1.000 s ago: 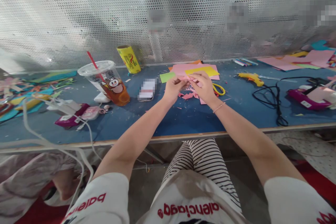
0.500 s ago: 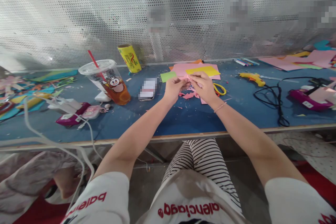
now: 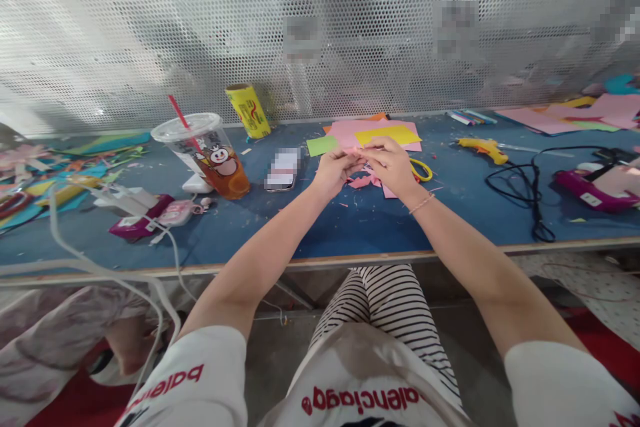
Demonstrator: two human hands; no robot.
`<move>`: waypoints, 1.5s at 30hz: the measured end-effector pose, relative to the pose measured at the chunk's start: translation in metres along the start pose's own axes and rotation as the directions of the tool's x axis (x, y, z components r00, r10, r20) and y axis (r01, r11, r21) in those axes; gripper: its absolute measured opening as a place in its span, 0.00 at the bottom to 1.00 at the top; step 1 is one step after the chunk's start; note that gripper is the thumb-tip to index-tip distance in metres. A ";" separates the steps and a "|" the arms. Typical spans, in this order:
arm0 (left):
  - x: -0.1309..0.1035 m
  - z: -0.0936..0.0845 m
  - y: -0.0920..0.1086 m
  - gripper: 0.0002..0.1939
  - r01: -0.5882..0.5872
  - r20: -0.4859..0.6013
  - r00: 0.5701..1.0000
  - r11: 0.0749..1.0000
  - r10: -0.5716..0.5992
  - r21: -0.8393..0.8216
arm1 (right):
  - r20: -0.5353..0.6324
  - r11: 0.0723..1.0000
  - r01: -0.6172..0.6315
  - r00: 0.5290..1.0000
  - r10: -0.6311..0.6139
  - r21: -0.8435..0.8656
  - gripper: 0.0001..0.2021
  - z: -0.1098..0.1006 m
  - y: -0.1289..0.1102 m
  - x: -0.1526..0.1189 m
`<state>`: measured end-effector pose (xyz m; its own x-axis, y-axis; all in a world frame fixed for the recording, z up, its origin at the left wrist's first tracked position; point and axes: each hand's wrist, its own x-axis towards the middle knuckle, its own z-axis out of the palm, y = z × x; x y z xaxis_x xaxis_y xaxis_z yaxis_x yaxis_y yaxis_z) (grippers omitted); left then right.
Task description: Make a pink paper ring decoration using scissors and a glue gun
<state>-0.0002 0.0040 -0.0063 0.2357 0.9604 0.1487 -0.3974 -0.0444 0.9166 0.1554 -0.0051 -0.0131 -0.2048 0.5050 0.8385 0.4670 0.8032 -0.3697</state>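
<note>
My left hand (image 3: 334, 170) and my right hand (image 3: 389, 163) meet over the blue table, fingertips pinched together on a small piece of pink paper (image 3: 356, 149). Most of that piece is covered by my fingers. Pink paper scraps (image 3: 363, 181) lie on the table just below and between the hands. Behind them are a pink sheet (image 3: 345, 130), a yellow sheet (image 3: 393, 136) and a light green piece (image 3: 321, 145). Scissors with a yellow handle (image 3: 423, 171) lie by my right hand, their blades hidden.
Left of my hands are a phone (image 3: 283, 169), a drink cup with a red straw (image 3: 213, 160) and a yellow canister (image 3: 249, 111). To the right lie a yellow glue gun (image 3: 484, 149), its black cable (image 3: 535, 193) and a purple power strip (image 3: 595, 192). Perforated metal (image 3: 350, 33) closes off the back.
Both hands stay in almost the same place around the pink paper. My fingers have shifted slightly, with the right fingertips reaching further over the left, and less of the paper shows.
</note>
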 end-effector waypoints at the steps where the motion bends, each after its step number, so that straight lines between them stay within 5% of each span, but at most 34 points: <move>1: 0.000 0.000 0.000 0.02 -0.008 0.010 1.000 1.000 0.008 0.001 | -0.019 0.999 -0.030 0.999 0.031 0.022 0.09 0.000 -0.002 0.001; 11: 0.000 0.001 0.000 0.05 -0.071 0.057 0.996 0.994 0.066 0.089 | 0.071 0.786 -0.409 0.901 0.427 0.464 0.08 0.003 0.000 0.007; 45: -0.002 0.000 -0.002 0.09 -0.094 0.137 0.988 0.988 0.076 0.124 | 0.133 0.773 -0.431 0.898 0.420 0.465 0.06 0.001 0.000 0.008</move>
<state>0.0000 0.0022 -0.0088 0.3241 0.9073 0.2679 -0.3049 -0.1679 0.9375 0.1531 -0.0010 -0.0065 -0.1024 0.8329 0.5438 0.0498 0.5503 -0.8335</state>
